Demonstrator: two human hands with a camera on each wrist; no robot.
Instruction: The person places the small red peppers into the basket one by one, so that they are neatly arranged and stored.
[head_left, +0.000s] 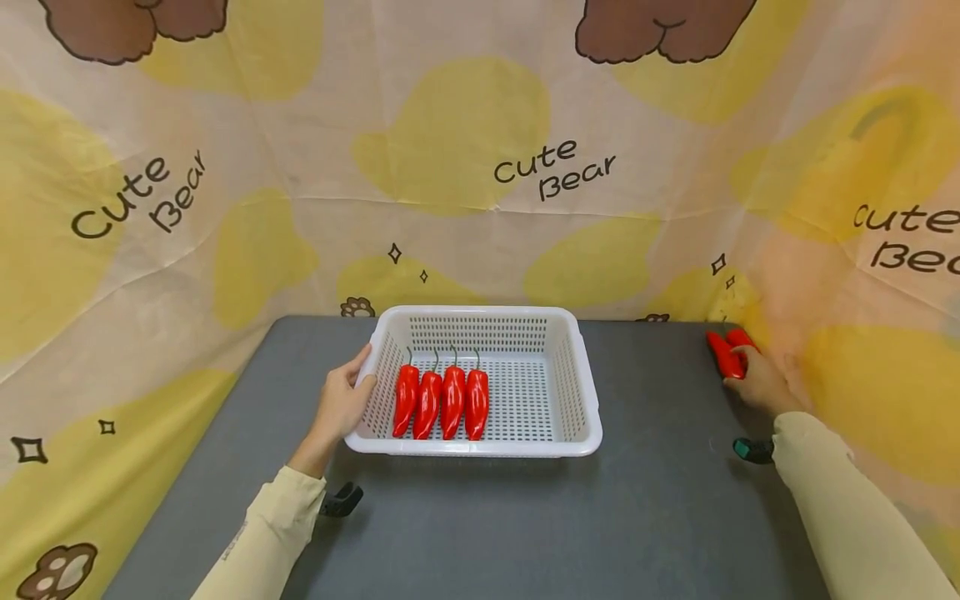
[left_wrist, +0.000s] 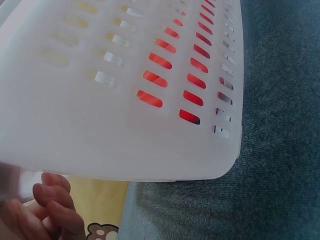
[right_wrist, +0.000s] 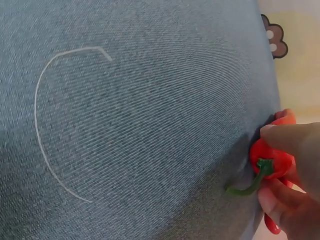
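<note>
White basket (left_wrist: pixel 115 145): four red peppers (head_left: pixel 453 402) | left fingers (head_left: pixel 356 364): rim (head_left: pixel 472 448) | right fingers (right_wrist: pixel 295 138): another pepper (head_left: pixel 725 356)

A white basket (head_left: pixel 517 449) holds four red peppers (head_left: pixel 453 403).

- The place looks like a makeshift tabletop filming booth; whether it stands in a home, studio or lab cannot be told.
- Printed cloth (head_left: pixel 442 233) hangs behind and along both sides, with yellow patches, "Cute Bear" lettering (head_left: pixel 555 171) and paw prints (head_left: pixel 56 571).
- A grey, woven-looking tabletop (head_left: pixel 525 533) sits within.
- A black device (head_left: pixel 342 500) shows at a wrist.
</note>
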